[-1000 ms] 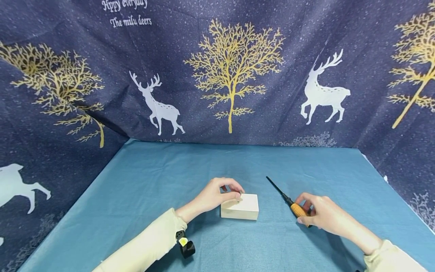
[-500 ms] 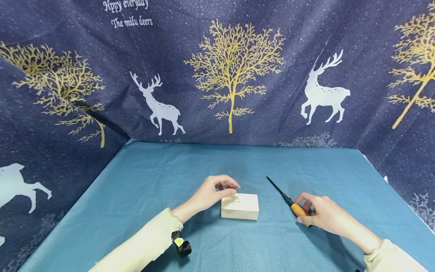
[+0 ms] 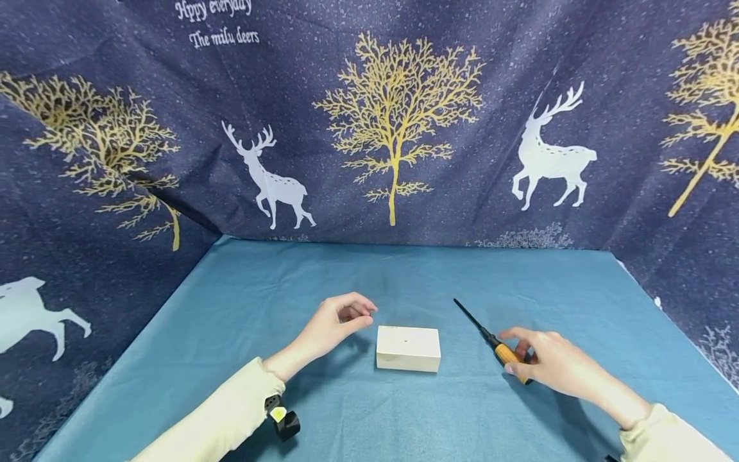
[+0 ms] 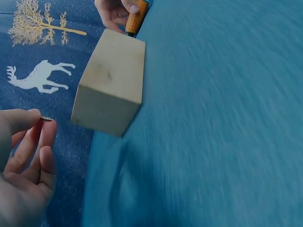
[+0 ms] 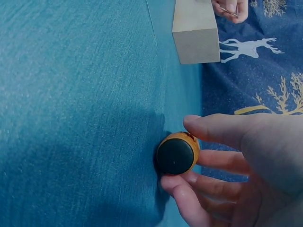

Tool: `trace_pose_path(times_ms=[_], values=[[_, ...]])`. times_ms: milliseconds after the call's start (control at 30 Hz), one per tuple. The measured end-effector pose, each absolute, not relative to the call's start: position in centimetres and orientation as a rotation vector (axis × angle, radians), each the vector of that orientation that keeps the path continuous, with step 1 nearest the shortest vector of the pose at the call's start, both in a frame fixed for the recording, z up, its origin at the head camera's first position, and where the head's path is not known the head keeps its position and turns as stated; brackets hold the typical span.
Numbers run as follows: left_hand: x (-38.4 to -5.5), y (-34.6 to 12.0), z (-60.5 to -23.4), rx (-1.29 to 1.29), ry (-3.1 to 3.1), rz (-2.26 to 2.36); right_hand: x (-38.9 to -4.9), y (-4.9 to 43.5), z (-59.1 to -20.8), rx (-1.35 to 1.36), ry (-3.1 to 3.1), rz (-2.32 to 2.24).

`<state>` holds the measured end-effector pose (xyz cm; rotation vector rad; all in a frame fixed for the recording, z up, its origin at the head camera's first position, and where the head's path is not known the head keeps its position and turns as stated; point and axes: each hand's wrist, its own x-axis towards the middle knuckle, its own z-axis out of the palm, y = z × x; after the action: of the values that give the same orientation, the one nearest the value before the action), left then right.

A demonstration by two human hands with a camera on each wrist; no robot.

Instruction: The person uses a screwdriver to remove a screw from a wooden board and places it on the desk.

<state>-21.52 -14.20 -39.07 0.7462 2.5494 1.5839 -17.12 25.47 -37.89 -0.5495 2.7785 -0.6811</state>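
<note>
My left hand (image 3: 331, 327) is held above the cloth, left of a pale wooden block (image 3: 408, 348). Between its thumb and fingertip it pinches a small metal screw (image 4: 46, 118); only part of the screw shows. The block lies flat, with a small dark hole in its top face. My right hand (image 3: 554, 359) holds the orange handle of a screwdriver (image 3: 507, 355), thumb on one side and fingers on the other. The screwdriver's black shaft points away and to the left, low over the cloth. In the right wrist view the handle's dark end (image 5: 175, 156) faces the camera.
A blue cloth (image 3: 416, 417) covers the table. Dark blue fabric (image 3: 346, 192) printed with deer and trees hangs behind it and along the sides. A black wrist camera (image 3: 284, 420) sits at the left sleeve.
My left hand has drawn away from above the block, moving left with the screw, and the block's top is now uncovered. The right hand and screwdriver have stayed nearly still.
</note>
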Motion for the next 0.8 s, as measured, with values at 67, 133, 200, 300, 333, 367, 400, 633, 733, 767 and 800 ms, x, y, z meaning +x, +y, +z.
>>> trace_pose_path(times_ms=[67, 133, 200, 300, 333, 367, 400, 633, 733, 767, 800], values=[[-21.5, -14.7, -39.2, 0.736, 2.579, 1.563, -17.1, 25.5, -37.9, -0.541, 2.777, -0.678], [-21.5, -15.3, -39.3, 0.719, 2.603, 1.529, -17.1, 25.5, -37.8, -0.535, 2.775, -0.674], [-21.5, -15.7, -39.5, 0.694, 2.629, 1.493, -17.1, 25.5, -37.8, -0.529, 2.772, -0.674], [-21.4, -16.4, -39.7, 0.652, 2.657, 1.443, -17.1, 25.5, -37.8, -0.526, 2.773, -0.673], [-21.3, -16.6, -39.7, 0.641, 2.664, 1.432, -17.1, 25.5, -37.8, -0.523, 2.772, -0.673], [-21.3, -16.8, -39.9, 0.632, 2.667, 1.425, -17.1, 25.5, -37.8, -0.525, 2.773, -0.671], [-21.3, -17.0, -39.9, 0.626, 2.664, 1.421, -17.1, 25.5, -37.8, -0.529, 2.775, -0.668], [-21.6, -18.0, -40.5, 0.605, 2.668, 1.394, -17.3, 25.6, -37.8, -0.570, 2.772, -0.652], [-21.7, -18.4, -40.8, 0.599, 2.677, 1.366, -17.5, 25.6, -37.7, -0.565, 2.754, -0.652], [-21.8, -18.5, -40.9, 0.599, 2.682, 1.354, -17.6, 25.6, -37.7, -0.562, 2.748, -0.652], [-21.8, -18.6, -40.9, 0.603, 2.690, 1.336, -17.6, 25.6, -37.6, -0.558, 2.742, -0.653]])
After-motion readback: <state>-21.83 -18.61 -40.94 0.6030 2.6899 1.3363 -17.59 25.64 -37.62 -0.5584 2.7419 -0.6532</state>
